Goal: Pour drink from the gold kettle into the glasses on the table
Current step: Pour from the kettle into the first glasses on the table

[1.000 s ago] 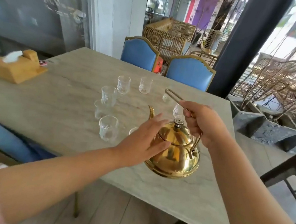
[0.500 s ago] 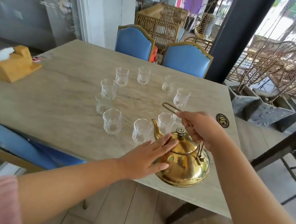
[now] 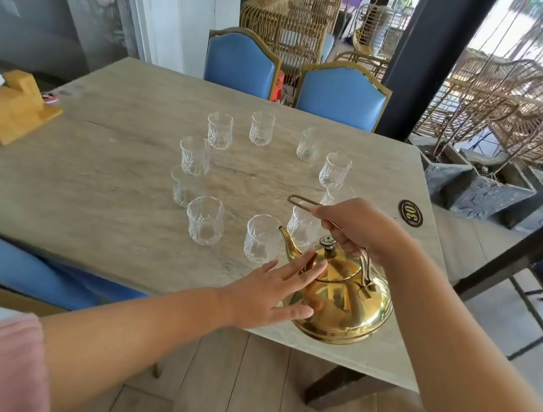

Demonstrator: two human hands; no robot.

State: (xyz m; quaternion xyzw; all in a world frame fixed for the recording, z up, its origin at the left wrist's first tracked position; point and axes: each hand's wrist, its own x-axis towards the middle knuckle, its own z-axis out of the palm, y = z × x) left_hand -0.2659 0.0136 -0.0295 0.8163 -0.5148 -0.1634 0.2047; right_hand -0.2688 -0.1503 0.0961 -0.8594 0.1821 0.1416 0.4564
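Note:
A shiny gold kettle [image 3: 343, 301] is at the near right edge of the stone table [image 3: 100, 183], spout pointing left toward the glasses. My right hand [image 3: 360, 229] grips its wire handle from above. My left hand [image 3: 272, 292] lies with straight fingers against the kettle's left side. Several empty clear glasses stand in a ring on the table; the nearest glass [image 3: 260, 239] is just left of the spout, and another glass [image 3: 205, 219] stands further left. One glass [image 3: 302, 225] is partly hidden behind the spout and my right hand.
A wooden tissue box [image 3: 6, 110] sits at the table's left edge. A round black number tag [image 3: 410, 213] lies at the right edge. Two blue chairs [image 3: 341, 94] stand at the far side, another blue seat [image 3: 13, 265] at the near left. Stone planters [image 3: 480, 185] are to the right.
The view has pulled back and tilted, showing the whole ring of glasses. The kettle has come nearer to me and to the right edge, with both hands staying on it.

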